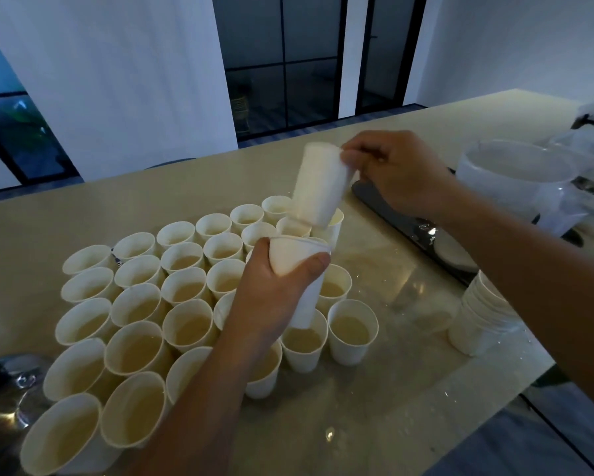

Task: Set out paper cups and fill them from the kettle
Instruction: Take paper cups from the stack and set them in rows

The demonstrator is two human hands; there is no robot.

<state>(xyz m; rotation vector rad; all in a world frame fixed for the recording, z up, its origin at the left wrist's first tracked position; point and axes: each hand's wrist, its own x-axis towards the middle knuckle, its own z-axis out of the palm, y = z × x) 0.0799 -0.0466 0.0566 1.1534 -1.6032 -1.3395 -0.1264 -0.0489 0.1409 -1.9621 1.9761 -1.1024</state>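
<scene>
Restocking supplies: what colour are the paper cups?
Plain white paper cups, no pattern; the head view shows it.

dim room: white walls (117, 70), dark black-framed windows (285, 60), long beige countertop (408, 389).

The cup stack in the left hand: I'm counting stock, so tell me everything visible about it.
The cup stack is a short sleeve of nested white paper cups, rolled rim up, leaning slightly. The left hand wraps its upper part, thumb across the front. Its lower end hangs just above the filled cups on the table. The right hand pinches a single blurred cup just above it. The count cannot be told.
</scene>
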